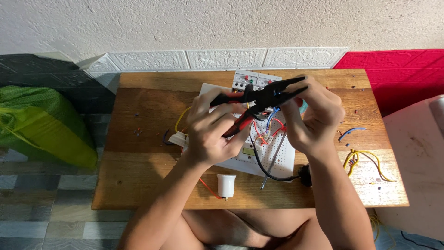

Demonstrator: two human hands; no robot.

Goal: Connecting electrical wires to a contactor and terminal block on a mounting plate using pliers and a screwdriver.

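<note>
Looking down from the head camera, two bare hands meet above a small wooden table (138, 180). The left hand (210, 134) is closed around the red handles of black pliers (266, 97), whose open jaws point right, toward the right hand (314, 115). The right hand's fingers (296, 109) are pinched together at the jaw tips, but whatever they pinch is too small to make out.

Directly under the grip lies a white breadboard (284, 159), much of it hidden by both hands. Red, blue and yellow jumper wires (268, 132) loop on it just below the pliers. Behind the grip, toward the wall, a white switch box (245, 78) with small coloured buttons peeks out, partly covered by the pliers. A black cable (266, 169) curves from under the grip toward the person, ending at a black plug (305, 176) half hidden by the right forearm. Nearer the person than the left hand stands a white lamp socket (226, 185), with a red lead.

Right of the grip, well apart, lie yellow wire (363, 157) and a blue wire piece (350, 133). Left of the grip the tabletop is mostly bare wood with a few wire scraps. Beyond the table's left edge sits a green bag (41, 125), cut off by the frame; beyond its right edge, a white object is also cut off.
</note>
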